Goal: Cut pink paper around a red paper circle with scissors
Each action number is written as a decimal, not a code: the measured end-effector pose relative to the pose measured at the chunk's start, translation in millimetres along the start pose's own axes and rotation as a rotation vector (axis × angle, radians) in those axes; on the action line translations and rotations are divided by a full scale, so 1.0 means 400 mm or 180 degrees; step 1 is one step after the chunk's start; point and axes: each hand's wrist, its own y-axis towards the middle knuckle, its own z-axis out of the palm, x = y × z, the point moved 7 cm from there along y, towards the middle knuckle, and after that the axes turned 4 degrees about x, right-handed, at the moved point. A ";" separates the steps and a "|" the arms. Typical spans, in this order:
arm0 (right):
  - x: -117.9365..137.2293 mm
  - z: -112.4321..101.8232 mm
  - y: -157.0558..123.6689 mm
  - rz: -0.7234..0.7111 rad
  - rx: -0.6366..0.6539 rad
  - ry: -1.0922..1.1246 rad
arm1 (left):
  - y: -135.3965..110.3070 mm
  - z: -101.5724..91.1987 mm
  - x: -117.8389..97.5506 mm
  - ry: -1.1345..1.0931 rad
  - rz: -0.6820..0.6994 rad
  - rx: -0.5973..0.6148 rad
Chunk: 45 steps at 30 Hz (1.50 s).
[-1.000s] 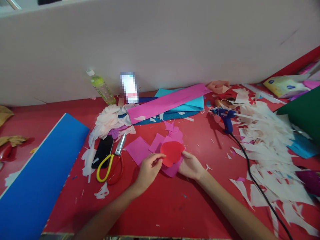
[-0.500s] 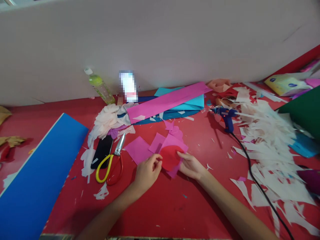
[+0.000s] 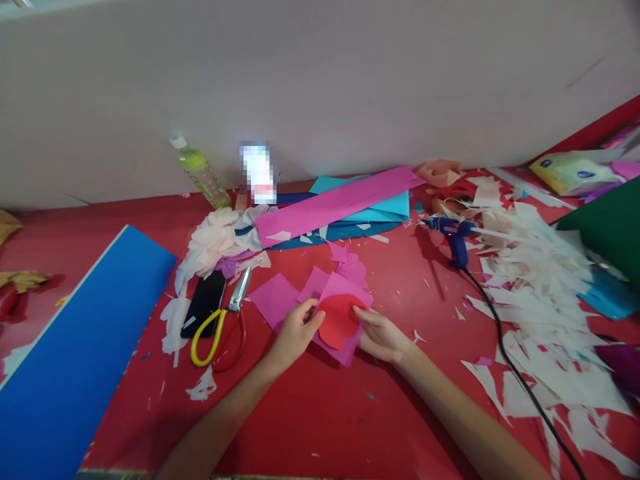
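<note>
Head view shows my left hand [image 3: 296, 331] and right hand [image 3: 381, 335] pinching the round red paper cutout [image 3: 338, 321] against a pink tissue square [image 3: 345, 291] above the red tabletop [image 3: 320, 413]; I judge uneven finger pressure could slide the cutout off-centre or crease it.

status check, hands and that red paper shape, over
Left hand and right hand pinch red cutout on pink sheet. Scissors lie left, apart.

Left hand [image 3: 295, 331] and right hand [image 3: 381, 333] press a red paper cutout [image 3: 339, 321] flat against a pink paper square [image 3: 345, 293] (edges overlapping), near yellow-handled scissors [image 3: 223, 320] on the red table [image 3: 320, 413].
</note>
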 end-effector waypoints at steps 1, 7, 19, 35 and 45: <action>0.000 -0.003 0.001 -0.0026 -0.0048 -0.0053 | 0.000 -0.002 0.001 0.0038 -0.0005 -0.0015; 0.016 -0.016 0.002 -0.0293 -0.0380 -0.0629 | -0.003 -0.010 0.002 -0.0006 0.0023 -0.0045; 0.052 -0.017 -0.018 -0.0261 -0.0921 -0.1848 | -0.004 -0.020 0.006 -0.0367 0.0037 0.0096; 0.045 -0.020 -0.016 -0.0163 -0.0632 -0.1176 | -0.004 -0.008 0.038 -0.0373 -0.0366 0.0588; 0.043 -0.053 -0.022 0.0089 -0.0554 -0.0946 | -0.011 -0.003 0.037 -0.0516 -0.0372 0.0714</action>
